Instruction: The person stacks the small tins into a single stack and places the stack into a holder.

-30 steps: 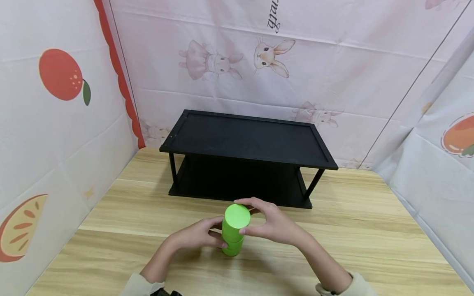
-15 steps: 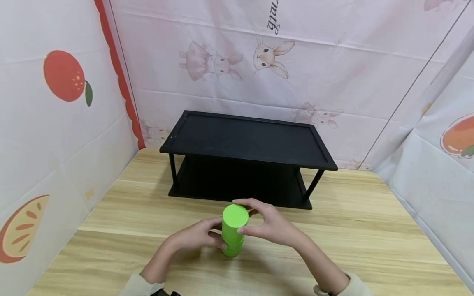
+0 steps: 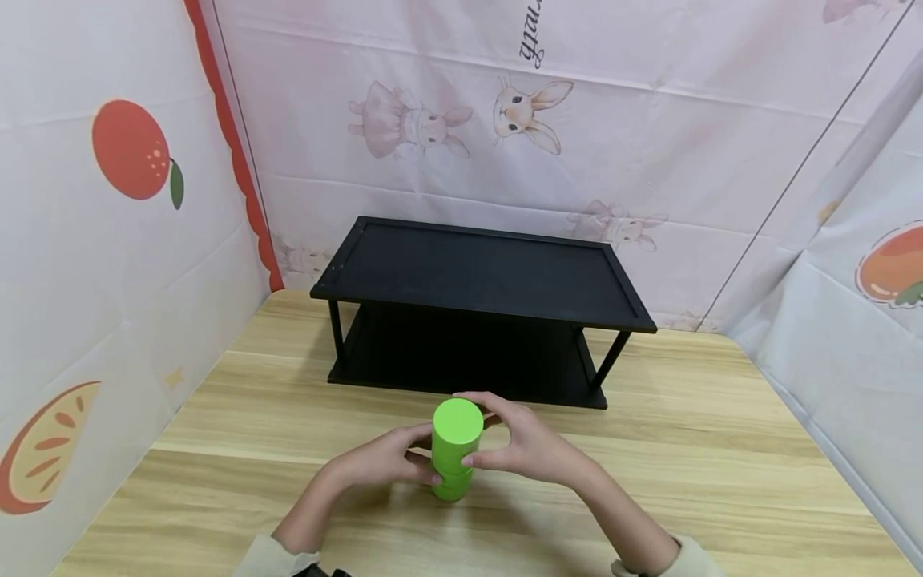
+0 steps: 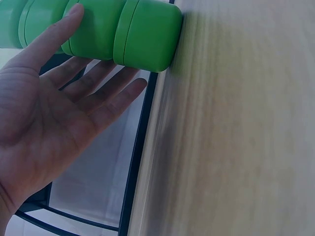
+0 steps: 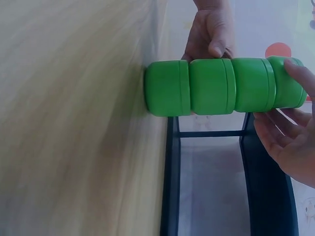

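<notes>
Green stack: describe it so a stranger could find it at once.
On the wooden table, look in front of the black shelf. Between the left hand and right hand stands an upright green stack of round tubs. It is the only bright green thing there.

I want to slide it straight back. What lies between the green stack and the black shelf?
Only bare wooden table between the green stack and the black shelf, though right-hand fingers curl behind it; head view.

A bright green stack of round plastic containers (image 3: 456, 447) is seen at lower centre, on a pale wood-grain counter (image 3: 721, 449). Behind it a matt black two-tier shelf (image 3: 483, 276) is shown. The pale pink backdrop cloth (image 3: 649, 120) is printed with rabbits, the side cloths with orange fruit.
</notes>
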Tool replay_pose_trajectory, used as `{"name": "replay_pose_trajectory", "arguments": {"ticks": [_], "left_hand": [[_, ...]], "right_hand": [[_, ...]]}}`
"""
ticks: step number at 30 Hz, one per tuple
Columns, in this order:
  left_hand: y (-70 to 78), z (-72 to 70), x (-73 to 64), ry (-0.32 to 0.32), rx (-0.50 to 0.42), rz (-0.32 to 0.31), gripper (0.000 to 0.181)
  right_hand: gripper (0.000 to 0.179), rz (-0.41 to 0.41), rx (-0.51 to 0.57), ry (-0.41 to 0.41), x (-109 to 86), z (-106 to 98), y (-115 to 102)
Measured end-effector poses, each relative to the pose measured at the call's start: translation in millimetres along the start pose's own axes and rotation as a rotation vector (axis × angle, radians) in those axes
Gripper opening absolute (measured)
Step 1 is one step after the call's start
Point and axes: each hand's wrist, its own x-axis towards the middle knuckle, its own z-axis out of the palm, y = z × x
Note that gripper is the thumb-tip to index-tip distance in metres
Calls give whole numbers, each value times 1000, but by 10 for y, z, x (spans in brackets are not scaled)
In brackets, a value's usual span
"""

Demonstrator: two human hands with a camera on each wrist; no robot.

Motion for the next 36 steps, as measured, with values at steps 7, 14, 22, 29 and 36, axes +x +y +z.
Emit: {"name": "replay_pose_trajectory", "arguments": {"ticks": [7, 14, 22, 29, 36], "left_hand": [[15, 10, -8, 5, 1, 5, 52], [14, 7, -9, -2, -1, 11, 51], [-4, 8, -7, -5, 5, 16, 52], [9, 12, -6, 2, 14, 0, 51], [8, 15, -7, -2, 3, 8, 52]], "right_hand": [[63, -31, -20, 4, 16, 60, 332], [60, -28, 3, 12, 14, 69, 348], [59, -20, 13, 19, -1, 77, 359], [60, -22, 2, 23, -12, 80, 354], [59, -7, -7, 27, -31, 85, 361]]}}
